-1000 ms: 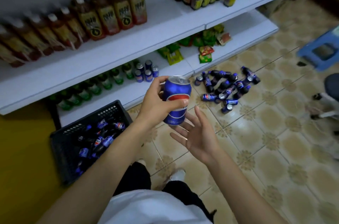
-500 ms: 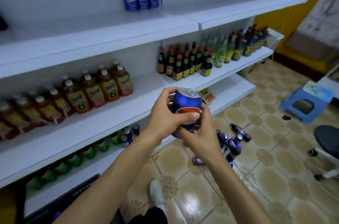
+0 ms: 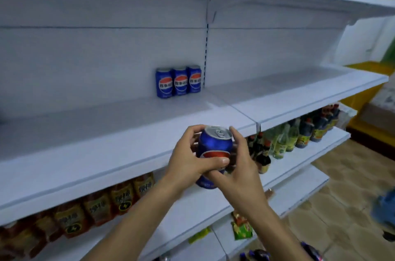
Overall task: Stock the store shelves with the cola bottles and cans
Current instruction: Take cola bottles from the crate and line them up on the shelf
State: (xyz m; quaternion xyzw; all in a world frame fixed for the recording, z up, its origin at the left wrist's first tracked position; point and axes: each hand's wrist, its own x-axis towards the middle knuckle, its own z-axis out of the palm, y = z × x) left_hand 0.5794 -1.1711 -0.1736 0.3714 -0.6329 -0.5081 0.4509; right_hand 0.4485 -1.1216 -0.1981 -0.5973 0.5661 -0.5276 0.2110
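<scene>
a: where's the cola can [image 3: 214, 149]?
b: upright, in front of the shelf's [image 3: 106, 132] front edge, not yet on it. left hand [image 3: 188, 160] wraps it, thumb across the logo; right hand [image 3: 241, 166] curls round its other side.
a: best way to place it?
b: i'd lift it over the edge and set it just beside the row of three cans [image 3: 179, 82] at the back edge, logo facing out, without knocking them.

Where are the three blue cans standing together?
Head view, middle: the three blue cans stand in a row at the back of the white shelf, above and slightly left of the held can.
</scene>
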